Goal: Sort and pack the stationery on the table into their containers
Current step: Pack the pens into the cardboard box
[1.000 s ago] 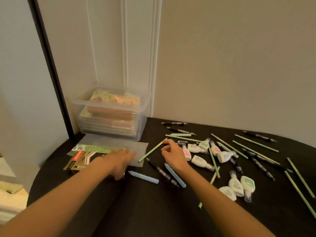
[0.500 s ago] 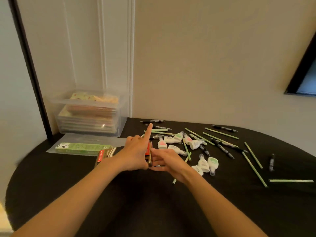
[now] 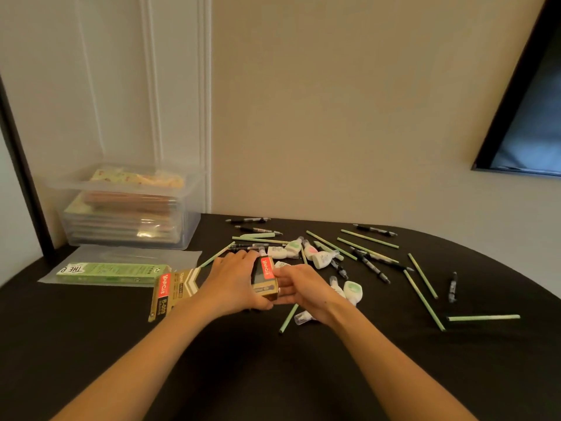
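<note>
While left hand (image 3: 233, 281) and right hand (image 3: 306, 288) curl fingers (image 3: 285, 291) round the red-labelled gold cardboard pen box (image 3: 264, 276), packing seems barely begun: green pencils (image 3: 369, 238), black pens (image 3: 247, 220) and white correction-tape dispensers (image 3: 323, 259) lie loose right of it.
</note>
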A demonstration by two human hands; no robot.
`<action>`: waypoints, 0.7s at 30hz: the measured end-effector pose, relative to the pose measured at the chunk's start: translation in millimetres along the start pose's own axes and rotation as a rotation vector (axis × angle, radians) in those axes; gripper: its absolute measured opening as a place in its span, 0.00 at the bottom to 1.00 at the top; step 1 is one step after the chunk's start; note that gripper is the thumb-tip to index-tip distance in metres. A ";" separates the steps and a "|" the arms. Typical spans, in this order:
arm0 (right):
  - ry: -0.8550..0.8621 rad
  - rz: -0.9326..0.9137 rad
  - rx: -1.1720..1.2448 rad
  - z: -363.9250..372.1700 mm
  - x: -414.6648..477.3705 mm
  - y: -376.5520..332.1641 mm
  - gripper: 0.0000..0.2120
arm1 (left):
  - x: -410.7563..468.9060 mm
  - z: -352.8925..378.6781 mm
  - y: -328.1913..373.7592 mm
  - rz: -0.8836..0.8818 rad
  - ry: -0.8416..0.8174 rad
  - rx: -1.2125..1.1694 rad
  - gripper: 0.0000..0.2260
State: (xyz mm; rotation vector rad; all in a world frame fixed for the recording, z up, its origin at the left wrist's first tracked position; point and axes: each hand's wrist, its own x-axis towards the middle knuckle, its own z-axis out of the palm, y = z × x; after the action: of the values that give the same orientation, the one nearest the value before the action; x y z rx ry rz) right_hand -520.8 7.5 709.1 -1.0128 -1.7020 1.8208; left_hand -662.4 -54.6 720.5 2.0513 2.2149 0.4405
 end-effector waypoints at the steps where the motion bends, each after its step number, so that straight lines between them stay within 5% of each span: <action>1: -0.004 0.001 0.022 -1.0 0.7 1.2 0.14 | 0.2 0.3 -0.4 -0.008 -0.007 -0.029 0.42; 13: 0.061 0.029 0.037 -12.7 10.2 9.5 0.13 | -1.8 7.5 -4.2 0.028 -0.015 -0.215 0.41; 16: 0.036 0.031 0.206 -15.2 13.2 11.8 0.18 | -6.9 5.3 -0.4 0.135 0.057 -0.404 0.28; 19: -0.030 0.035 0.261 -13.0 12.3 13.3 0.16 | -6.8 2.2 -0.3 0.165 0.168 -0.328 0.10; 21: -0.060 0.044 0.274 -11.1 12.8 14.3 0.13 | -4.8 1.8 -2.0 0.121 0.210 -0.196 0.11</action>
State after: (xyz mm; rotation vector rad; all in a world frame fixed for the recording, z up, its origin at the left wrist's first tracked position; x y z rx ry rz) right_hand -518.2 22.2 692.8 -0.8938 -1.4213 2.0625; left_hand -663.4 -59.2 717.6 2.1264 2.0603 0.8846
